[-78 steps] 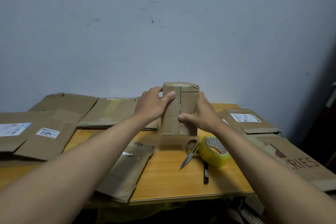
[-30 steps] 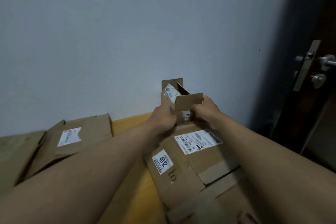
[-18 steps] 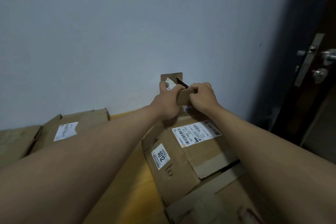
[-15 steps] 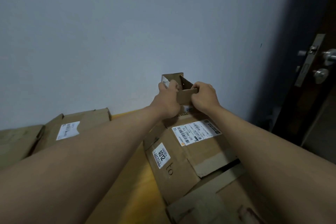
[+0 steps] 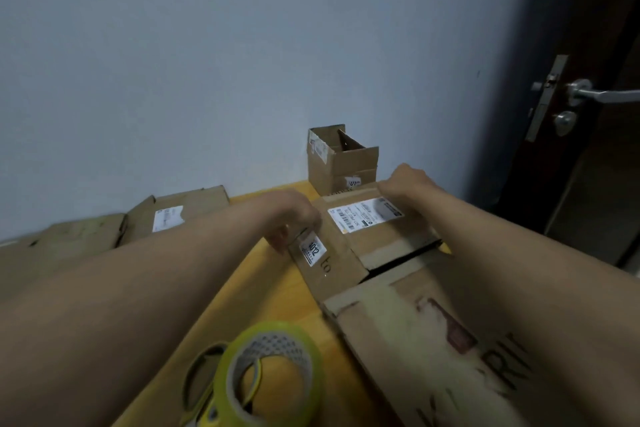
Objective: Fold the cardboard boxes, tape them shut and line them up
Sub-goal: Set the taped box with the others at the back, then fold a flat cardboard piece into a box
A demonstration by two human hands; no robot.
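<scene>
Tape roll (image 5: 268, 374) on counter (image 5: 263, 284); open-topped box (image 5: 341, 161) upright at wall. Left grip (image 5: 292, 225) pinches flat carton (image 5: 360, 239); right grip (image 5: 403, 180) curls over its far edge.

Small open-topped box (image 5: 341, 160): upright at the table's (image 5: 273, 291) far edge, against the wall. Flattened labelled box (image 5: 360, 236): just before it, left hand (image 5: 294, 225) gripping its left edge, right hand (image 5: 403, 179) on its far edge. Tape roll (image 5: 268, 374): nearest, well apart from the small box.
</scene>
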